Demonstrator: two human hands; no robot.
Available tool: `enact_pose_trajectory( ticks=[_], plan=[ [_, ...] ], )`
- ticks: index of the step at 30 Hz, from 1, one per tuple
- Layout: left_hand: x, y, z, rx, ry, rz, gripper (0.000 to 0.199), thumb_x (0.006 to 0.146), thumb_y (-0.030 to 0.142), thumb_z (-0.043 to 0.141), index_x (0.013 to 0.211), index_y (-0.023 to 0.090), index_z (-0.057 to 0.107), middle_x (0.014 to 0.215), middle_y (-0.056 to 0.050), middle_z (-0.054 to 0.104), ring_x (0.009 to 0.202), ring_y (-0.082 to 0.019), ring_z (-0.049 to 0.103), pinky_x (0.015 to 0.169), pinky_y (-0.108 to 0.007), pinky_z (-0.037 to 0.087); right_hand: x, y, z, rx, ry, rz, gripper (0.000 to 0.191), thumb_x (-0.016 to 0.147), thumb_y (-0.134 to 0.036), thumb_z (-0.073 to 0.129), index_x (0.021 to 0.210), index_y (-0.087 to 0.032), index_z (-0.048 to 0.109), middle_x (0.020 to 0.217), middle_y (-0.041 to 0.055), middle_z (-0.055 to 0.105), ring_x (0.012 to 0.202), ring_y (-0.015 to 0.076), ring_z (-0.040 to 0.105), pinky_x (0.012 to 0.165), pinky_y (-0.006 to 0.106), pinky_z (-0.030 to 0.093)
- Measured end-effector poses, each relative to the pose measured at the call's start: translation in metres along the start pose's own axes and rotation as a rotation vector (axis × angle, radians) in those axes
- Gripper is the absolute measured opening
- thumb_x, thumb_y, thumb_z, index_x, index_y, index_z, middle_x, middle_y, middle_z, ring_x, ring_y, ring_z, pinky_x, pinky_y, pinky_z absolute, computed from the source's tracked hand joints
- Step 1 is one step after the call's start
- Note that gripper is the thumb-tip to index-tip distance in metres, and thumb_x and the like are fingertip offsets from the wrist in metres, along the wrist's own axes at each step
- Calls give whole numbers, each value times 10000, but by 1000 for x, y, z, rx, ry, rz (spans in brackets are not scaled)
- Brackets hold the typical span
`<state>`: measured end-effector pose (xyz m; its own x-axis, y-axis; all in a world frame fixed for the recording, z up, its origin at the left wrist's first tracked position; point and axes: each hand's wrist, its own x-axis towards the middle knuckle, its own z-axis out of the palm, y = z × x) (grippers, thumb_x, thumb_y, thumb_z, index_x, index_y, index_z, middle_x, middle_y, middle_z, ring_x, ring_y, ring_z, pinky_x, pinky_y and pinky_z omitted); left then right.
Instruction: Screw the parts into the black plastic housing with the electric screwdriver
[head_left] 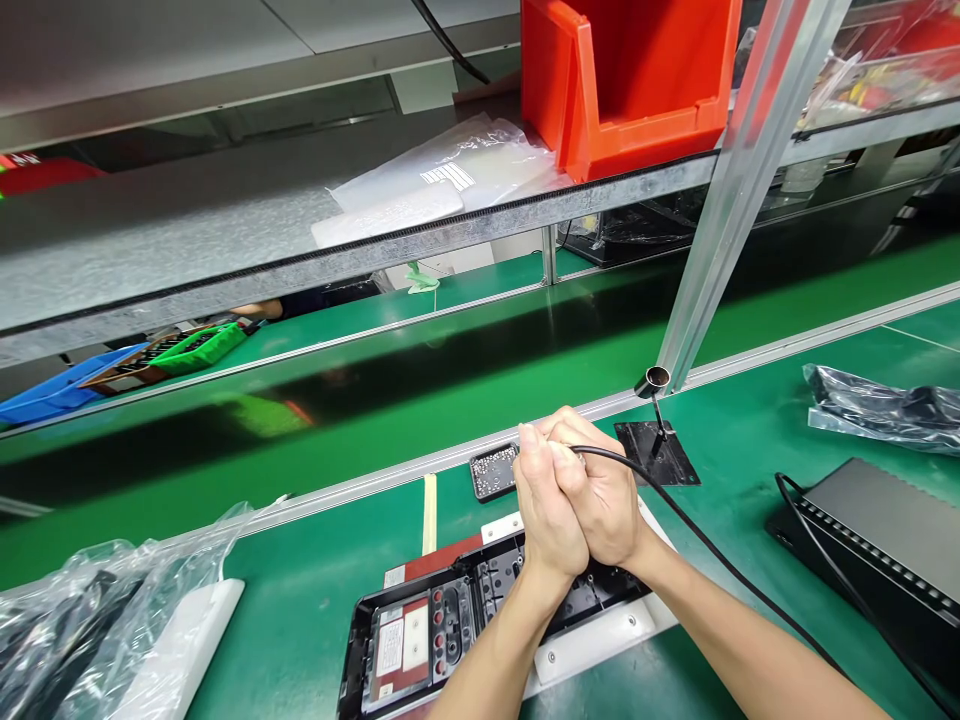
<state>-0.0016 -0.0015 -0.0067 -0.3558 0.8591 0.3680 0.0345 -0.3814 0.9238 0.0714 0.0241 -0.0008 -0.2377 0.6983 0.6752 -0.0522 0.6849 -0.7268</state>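
Observation:
My left hand and my right hand are closed together, one against the other, over a black plastic housing. A black cable comes out at the top of my fists. It appears to belong to a corded electric screwdriver, whose body and tip my fingers hide. The housing lies open side up, with ribs and holes showing, in a fixture with white blocks. Just behind my hands, a small black tray holds many tiny screws.
A ring-topped tool stand is behind my right hand. A black metal box lies at right, with a bagged part beyond it. Plastic-wrapped parts lie at left. A shelf with a red bin hangs above the green conveyor.

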Motion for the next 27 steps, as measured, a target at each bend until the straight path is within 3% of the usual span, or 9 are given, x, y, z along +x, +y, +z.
enact_pose_trajectory(
  ticks=[27],
  plan=[
    [-1,1,2,-36,-13,11,582,1098,605,238,648,248,329,621,8,391,596,-175,346,638,-374,379,1,1,1,27,3,-3,364,1076,-311,447,757,-196,580,850,45,613,789,172,581,716,339,465]
  ],
)
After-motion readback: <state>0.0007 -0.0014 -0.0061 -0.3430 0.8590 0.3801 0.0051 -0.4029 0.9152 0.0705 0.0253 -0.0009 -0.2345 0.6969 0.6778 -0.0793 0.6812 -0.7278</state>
